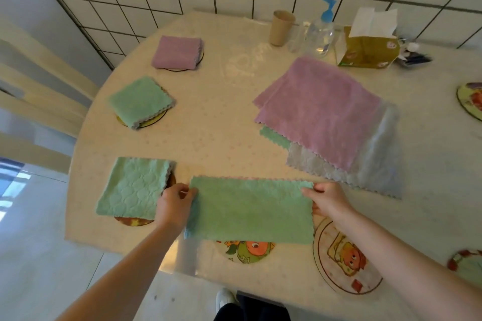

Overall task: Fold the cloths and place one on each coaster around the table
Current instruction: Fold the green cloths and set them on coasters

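Both hands, left and right, reach forward on outstretched arms, fingers pinching.

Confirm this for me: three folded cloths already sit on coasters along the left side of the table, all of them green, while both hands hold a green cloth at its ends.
Not all green. The head view shows the farthest folded cloth is pink; the other two are green. The rest holds: each sits on a coaster, and the left hand and right hand hold the green cloth by its ends.
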